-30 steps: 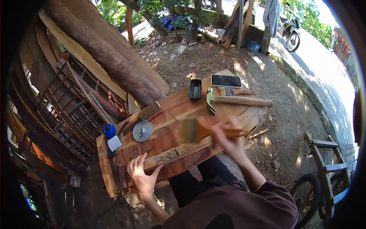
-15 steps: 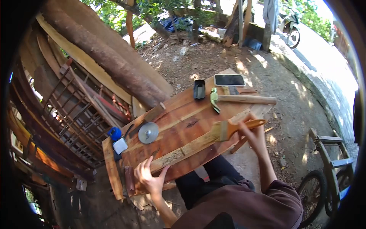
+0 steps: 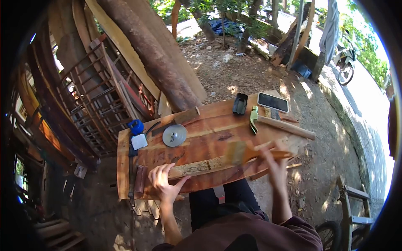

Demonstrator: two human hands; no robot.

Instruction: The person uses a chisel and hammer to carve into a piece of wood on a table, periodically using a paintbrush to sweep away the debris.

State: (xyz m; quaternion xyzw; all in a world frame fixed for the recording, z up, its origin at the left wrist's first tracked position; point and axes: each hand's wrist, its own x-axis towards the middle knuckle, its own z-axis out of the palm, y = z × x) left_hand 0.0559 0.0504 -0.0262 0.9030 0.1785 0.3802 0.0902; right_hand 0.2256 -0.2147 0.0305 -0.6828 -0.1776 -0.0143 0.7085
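Observation:
My left hand [image 3: 165, 183] is at the near left of the wooden table [image 3: 209, 142], its thumb and fingers around the end of a narrow, rough-faced wood strip [image 3: 196, 168]. My right hand [image 3: 273, 164] grips the orange handle of a wide paintbrush [image 3: 237, 153]. The brush is blurred by motion, and its pale bristles point left, overlapping the strip's right part in this view. Beyond the brush lies a claw hammer [image 3: 284, 127] with a green head and a wooden handle.
On the table's left are a metal disc [image 3: 174, 135], a blue tape measure [image 3: 136, 126] and a handsaw [image 3: 184, 119]. A phone [image 3: 273, 102], a black tray [image 3: 240, 103] and a smaller brush [image 3: 274, 113] lie at the far right. Planks and a metal grille [image 3: 90, 94] lean at left.
The view has turned, so the table sits more level. The paintbrush has moved slightly left along the strip in my right hand, while my left hand stays at the strip's end.

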